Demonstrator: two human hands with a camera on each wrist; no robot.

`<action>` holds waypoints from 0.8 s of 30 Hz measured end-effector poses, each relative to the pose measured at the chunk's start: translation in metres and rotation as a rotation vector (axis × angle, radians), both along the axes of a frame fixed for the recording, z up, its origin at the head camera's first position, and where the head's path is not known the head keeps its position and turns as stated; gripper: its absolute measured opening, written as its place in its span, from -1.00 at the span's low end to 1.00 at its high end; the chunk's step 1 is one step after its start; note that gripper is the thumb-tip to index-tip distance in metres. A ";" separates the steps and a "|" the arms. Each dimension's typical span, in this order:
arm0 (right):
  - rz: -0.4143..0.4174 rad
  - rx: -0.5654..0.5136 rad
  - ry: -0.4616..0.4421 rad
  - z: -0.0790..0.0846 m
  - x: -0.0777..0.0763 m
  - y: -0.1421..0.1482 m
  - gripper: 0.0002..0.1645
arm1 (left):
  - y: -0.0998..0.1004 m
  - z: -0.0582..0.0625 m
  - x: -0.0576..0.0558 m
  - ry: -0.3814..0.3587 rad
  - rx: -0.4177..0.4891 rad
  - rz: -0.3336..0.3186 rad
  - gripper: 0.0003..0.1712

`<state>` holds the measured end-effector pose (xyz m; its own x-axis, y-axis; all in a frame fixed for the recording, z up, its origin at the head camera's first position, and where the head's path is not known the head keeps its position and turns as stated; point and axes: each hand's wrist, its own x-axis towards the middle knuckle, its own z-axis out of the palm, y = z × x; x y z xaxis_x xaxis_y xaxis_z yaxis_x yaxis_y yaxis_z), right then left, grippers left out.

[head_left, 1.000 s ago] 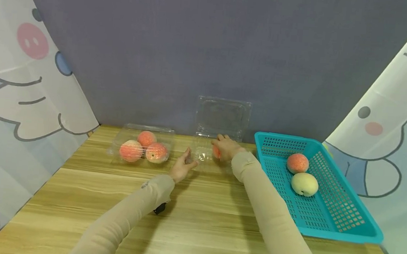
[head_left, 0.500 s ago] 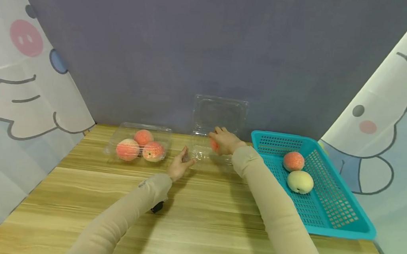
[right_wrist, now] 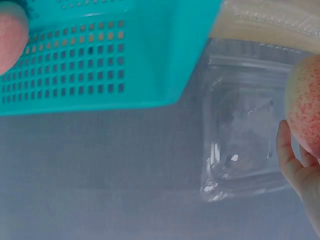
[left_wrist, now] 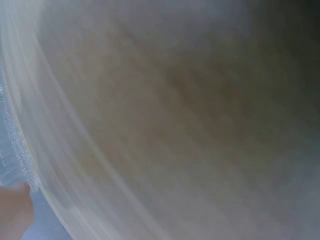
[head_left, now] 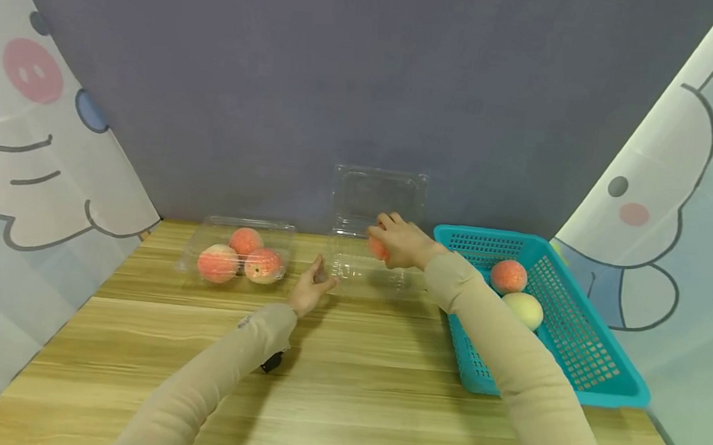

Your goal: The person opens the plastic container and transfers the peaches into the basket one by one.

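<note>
From afar I see the right hand (head_left: pixel 402 243) clamped on a peach (head_left: pixel 377 247) by the raised lid (head_left: pixel 378 191) of a plastic box (head_left: pixel 349 269) — left hand (head_left: pixel 308 293) at its left edge, thumb and fingers apart.

The wooden table (head_left: pixel 342 410) carries a clear box (head_left: pixel 277 226) at left, an open box (head_left: pixel 346 269) mid-way near the back, and a turquoise basket (head_left: pixel 615 401) at right.
</note>
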<state>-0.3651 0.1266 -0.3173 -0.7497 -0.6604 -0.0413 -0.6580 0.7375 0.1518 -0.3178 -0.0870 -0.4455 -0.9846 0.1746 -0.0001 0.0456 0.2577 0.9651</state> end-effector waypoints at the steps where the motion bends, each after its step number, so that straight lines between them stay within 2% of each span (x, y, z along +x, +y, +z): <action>1: -0.005 -0.005 -0.002 0.002 0.001 0.003 -0.19 | 0.000 0.000 -0.001 0.001 0.000 -0.005 -0.11; 13: -0.031 -0.096 0.062 0.023 0.011 0.044 -0.20 | -0.003 0.000 -0.004 -0.001 -0.025 -0.010 -0.12; 24: -0.113 -0.131 0.077 0.027 0.020 0.087 -0.21 | -0.003 -0.002 -0.004 0.004 -0.012 -0.014 -0.13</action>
<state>-0.3454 0.2140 -0.2903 -0.8172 -0.5675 0.1002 -0.5598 0.8230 0.0960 -0.3218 -0.0902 -0.4473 -0.9821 0.1885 0.0012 0.0527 0.2687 0.9618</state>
